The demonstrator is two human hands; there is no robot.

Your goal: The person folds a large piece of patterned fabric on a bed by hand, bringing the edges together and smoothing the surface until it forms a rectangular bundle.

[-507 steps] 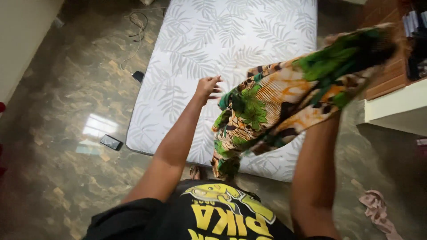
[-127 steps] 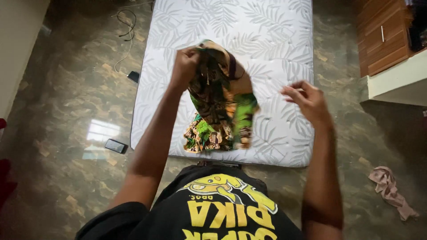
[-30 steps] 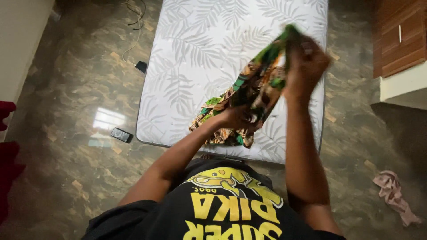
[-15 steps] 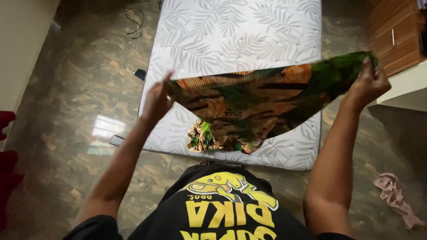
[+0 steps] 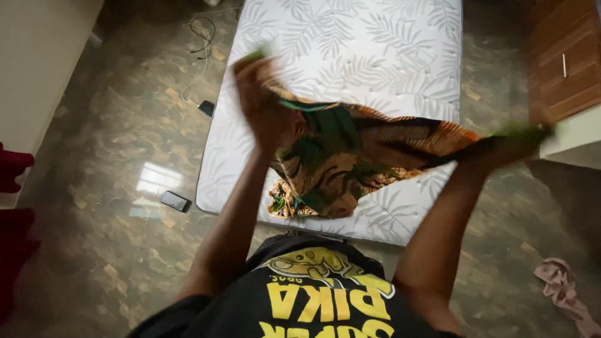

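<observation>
Patterned cloth [image 5: 350, 150]: green, orange and brown, stretched in the air over the mattress's [image 5: 375, 50] near edge, lower part bunched on it; spread but not laid flat. Left hand [image 5: 260, 103] and right hand [image 5: 510, 147] each clamp a corner. Mattress bare beyond; floor [image 5: 113, 188] at both sides.

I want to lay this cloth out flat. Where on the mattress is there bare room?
The far half of the mattress, beyond the left hand, lies bare. The near end is crowded: the patterned cloth, stretched to the right hand, hangs over it and touches down by the near edge.
</observation>
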